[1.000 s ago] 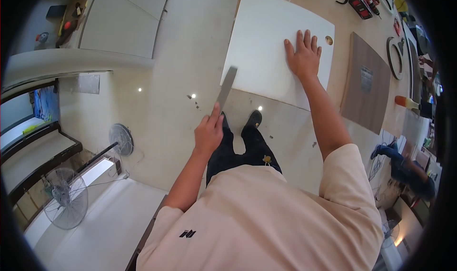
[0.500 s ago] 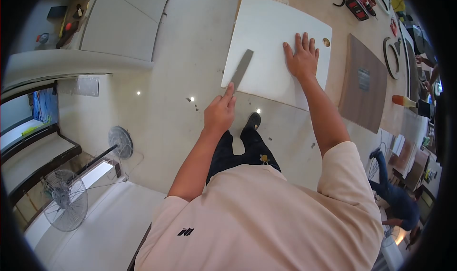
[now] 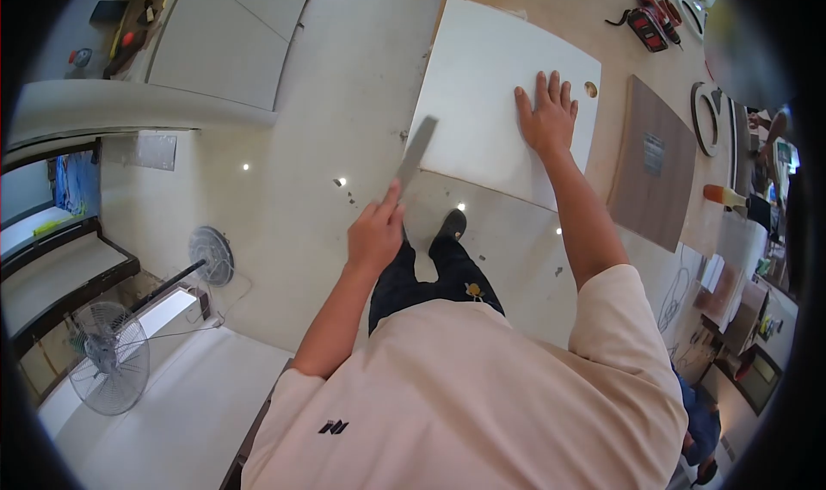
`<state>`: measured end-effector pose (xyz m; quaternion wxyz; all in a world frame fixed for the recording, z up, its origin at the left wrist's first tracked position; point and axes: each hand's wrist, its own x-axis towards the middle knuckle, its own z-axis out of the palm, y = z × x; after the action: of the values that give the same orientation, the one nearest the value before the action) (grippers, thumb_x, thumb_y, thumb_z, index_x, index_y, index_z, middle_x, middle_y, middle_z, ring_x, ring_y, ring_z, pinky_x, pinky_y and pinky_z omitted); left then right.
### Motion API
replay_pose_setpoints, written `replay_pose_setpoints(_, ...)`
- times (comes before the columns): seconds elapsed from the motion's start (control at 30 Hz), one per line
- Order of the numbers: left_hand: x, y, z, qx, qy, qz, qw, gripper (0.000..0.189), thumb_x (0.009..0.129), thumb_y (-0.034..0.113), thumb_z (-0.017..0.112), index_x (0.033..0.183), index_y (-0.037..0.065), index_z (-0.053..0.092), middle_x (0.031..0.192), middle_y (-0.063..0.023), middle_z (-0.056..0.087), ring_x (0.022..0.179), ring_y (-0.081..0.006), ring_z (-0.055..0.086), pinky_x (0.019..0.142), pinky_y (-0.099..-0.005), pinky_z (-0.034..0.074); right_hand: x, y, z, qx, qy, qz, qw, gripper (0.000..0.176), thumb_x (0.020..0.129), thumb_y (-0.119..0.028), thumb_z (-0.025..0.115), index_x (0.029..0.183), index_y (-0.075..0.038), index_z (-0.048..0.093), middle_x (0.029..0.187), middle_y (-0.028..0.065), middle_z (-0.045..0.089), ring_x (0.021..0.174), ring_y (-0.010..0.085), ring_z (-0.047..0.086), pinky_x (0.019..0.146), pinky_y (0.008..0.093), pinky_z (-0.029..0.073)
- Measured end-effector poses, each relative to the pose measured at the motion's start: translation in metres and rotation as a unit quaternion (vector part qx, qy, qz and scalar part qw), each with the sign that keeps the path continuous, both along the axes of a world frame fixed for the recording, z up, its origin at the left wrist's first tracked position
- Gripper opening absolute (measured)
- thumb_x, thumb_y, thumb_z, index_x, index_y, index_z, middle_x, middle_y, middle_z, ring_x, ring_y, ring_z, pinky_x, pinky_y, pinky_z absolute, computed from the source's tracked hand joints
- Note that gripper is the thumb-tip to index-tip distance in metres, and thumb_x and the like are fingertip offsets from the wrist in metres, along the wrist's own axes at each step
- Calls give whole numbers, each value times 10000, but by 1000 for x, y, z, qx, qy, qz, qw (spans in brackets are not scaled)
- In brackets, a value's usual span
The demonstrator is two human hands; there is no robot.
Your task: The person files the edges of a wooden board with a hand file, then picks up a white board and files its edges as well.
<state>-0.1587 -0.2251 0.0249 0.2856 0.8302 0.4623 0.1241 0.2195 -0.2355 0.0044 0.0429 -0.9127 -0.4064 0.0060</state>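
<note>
A white panel [image 3: 490, 86] with a round hole near its right edge lies on a wooden workbench [image 3: 615, 47]. My left hand [image 3: 376, 232] is wrapped round the near end of a flat grey file [image 3: 420, 150], index finger stretched along it. The file's far end lies at the panel's lower left corner; whether it touches the edge I cannot tell. Flat on the panel's right part rests my right hand [image 3: 547, 122], fingers spread, holding nothing.
Right of the panel lies a brown board [image 3: 651, 163], with a red and black drill [image 3: 647, 27] beyond it. A brush [image 3: 724, 196] and a ring-shaped piece [image 3: 707, 120] are farther right. Fans stand at the left [image 3: 109, 357]. Another person [image 3: 701, 421] is at lower right.
My left hand and the file have moved down and left, toward me, so less of the file overlaps the panel. My right hand stays on the panel. The view has shifted slightly.
</note>
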Motion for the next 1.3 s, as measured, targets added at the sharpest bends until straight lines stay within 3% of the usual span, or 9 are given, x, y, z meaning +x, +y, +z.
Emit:
replay_pose_setpoints(0.1,-11,-4,-6,-18,6,-5,1000,508,967,249,651,1463,288,552,721,-98,567,628,-327,605,590,-441,517,-1,-2,-4,16,-20,7,1000,746,1016,-619,384,1574,-124,365,1663,154,260,1544,379,185,1242,540,136)
replay_pose_setpoints(0.23,46,17,-10,7,-32,-23,999,529,960,228,663,1473,278,543,712,-96,563,627,-325,607,586,-438,518,-1,-2,0,20,-12,4,1000,742,1015,-615,395,1569,-122,375,1658,154,273,1542,381,195,1239,548,142)
replay_pose_setpoints(0.43,-19,-9,-1,-63,30,2,998,546,975,224,651,1499,273,507,724,-120,579,680,-329,598,659,-446,509,-2,-4,0,8,0,-3,1000,744,1014,-616,391,1575,-127,365,1664,147,262,1546,374,184,1243,541,127)
replay_pose_setpoints(0.63,58,14,3,-31,13,-34,999,570,965,187,659,1509,241,498,719,-120,591,669,-317,607,654,-439,511,-1,-4,1,6,3,-2,1000,754,1010,-625,387,1580,-133,356,1670,139,248,1551,368,171,1247,532,119)
replay_pose_setpoints(0.73,16,-2,-15,50,-59,-5,997,538,954,212,665,1475,258,541,729,-104,586,663,-324,618,622,-442,524,2,1,5,-5,1,6,1000,759,1009,-630,381,1584,-135,350,1672,135,244,1552,364,169,1249,526,117)
replay_pose_setpoints(0.83,-14,-10,-9,-17,33,6,999,539,957,219,662,1480,264,536,727,-105,586,673,-320,619,635,-439,525,-2,-6,1,-12,0,5,1000,765,1010,-639,368,1588,-139,341,1674,133,239,1553,360,166,1250,523,116)
replay_pose_setpoints(1.03,34,12,-10,13,-9,4,1000,538,978,201,646,1498,235,512,700,-142,590,656,-327,612,654,-424,509,2,-4,2,-2,5,6,1000,763,1009,-643,363,1592,-152,335,1675,139,233,1554,367,162,1247,531,120)
replay_pose_setpoints(1.13,-10,-9,-9,-20,20,14,999,526,977,259,634,1490,277,519,713,-116,582,662,-340,615,642,-450,525,5,0,1,-1,-1,12,1000,761,1009,-642,365,1592,-153,336,1676,137,232,1552,369,166,1247,531,122)
replay_pose_setpoints(1.3,43,9,-13,-7,-11,10,1000,534,977,217,639,1495,237,512,724,-138,602,677,-340,622,650,-430,518,3,-5,-3,12,-8,18,1000,754,1006,-645,376,1583,-159,360,1673,135,242,1546,367,186,1245,531,130)
